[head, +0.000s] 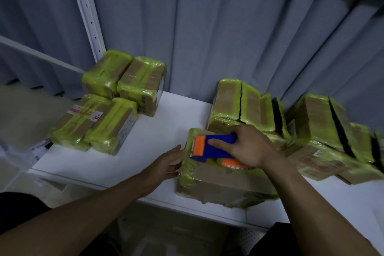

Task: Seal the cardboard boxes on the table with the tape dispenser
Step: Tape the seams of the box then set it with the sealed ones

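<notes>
A cardboard box with yellow-green tape along its edges lies at the front of the white table. My right hand grips the blue and orange tape dispenser and holds it down on the box's top near its left end. My left hand rests with straight fingers against the box's left side.
Several taped boxes are stacked at the back left and front left. More boxes lean in a row at the right and far right. A grey curtain hangs behind. A white shelf post stands at the left.
</notes>
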{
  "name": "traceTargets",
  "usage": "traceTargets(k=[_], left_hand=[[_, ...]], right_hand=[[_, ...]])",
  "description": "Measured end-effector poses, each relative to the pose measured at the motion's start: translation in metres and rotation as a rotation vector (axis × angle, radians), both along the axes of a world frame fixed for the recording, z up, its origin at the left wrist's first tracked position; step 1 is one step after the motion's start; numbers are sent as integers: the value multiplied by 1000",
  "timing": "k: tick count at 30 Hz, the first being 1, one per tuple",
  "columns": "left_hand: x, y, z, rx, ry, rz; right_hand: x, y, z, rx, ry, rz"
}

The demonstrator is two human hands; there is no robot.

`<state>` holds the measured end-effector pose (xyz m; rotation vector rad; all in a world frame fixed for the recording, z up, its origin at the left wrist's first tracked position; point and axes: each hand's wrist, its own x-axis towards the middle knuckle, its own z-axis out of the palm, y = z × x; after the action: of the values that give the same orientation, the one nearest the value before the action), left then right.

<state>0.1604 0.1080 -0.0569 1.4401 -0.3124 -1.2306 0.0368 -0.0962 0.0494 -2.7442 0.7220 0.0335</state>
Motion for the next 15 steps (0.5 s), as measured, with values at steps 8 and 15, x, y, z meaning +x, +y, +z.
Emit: traceTargets(k=[8,15], left_hand=[[39,-13,22,-83,-569,-452],[51,-29,26,-9,-690,-564]], right_hand=[[-20,-8,-1,549,-300,-141],[-42,-15,-2,710,-349,-191]])
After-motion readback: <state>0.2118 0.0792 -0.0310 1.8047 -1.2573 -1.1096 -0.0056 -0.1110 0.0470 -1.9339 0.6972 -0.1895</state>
